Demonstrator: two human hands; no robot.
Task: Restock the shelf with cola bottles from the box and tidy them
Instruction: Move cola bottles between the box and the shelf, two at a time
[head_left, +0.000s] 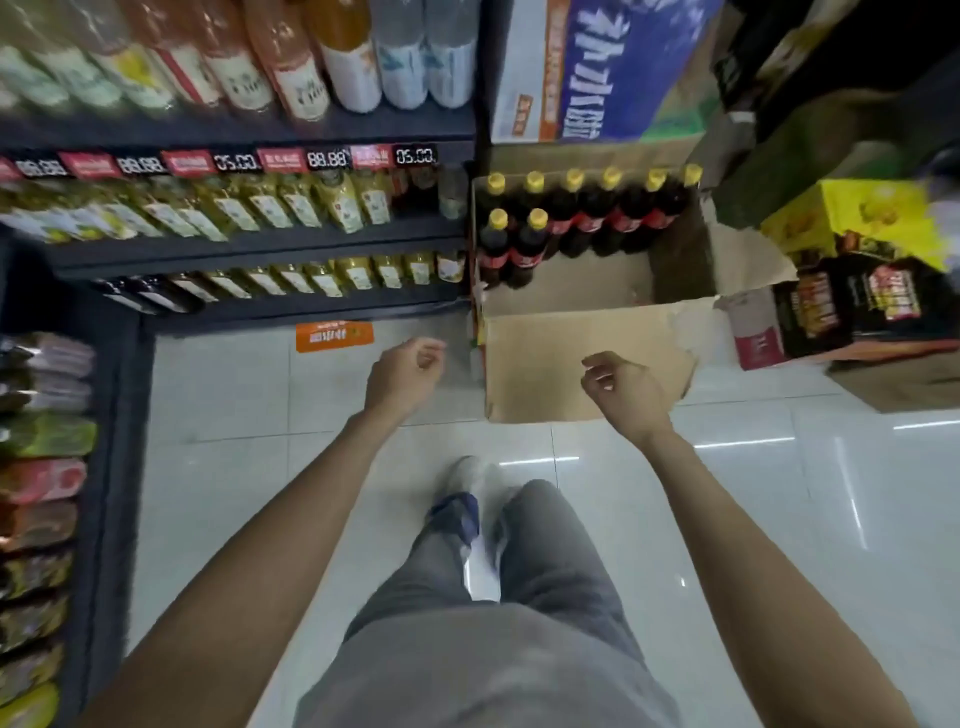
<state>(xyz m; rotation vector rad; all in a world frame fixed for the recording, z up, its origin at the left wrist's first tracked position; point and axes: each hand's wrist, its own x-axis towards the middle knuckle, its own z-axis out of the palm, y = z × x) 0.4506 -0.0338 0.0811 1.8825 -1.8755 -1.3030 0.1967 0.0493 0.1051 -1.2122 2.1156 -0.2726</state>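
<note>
At the centre of the frame, both hands hang over the pale floor tiles (218, 395), holding nothing: the left hand (405, 371) and the right hand (621, 387) each have loosely curled, relaxed fingers. The step in hand looks like reaching for the next bottles. To do it well, I would take one bottle per hand by the neck just under the cap, starting with the nearer front pair, and lift straight up so the neighbours do not topple.

The open cardboard box (576, 374) sits on the floor at centre right, its near flap folded down towards the person. Inside, the cola bottles (566, 218) with yellow caps and red labels stand upright against the far wall: a back row of six and two more in front at the left; the rest of the box floor is bare.

The shelf (260, 252) at upper left holds rows of yellowish bottles, with dark ones at its right end.
</note>
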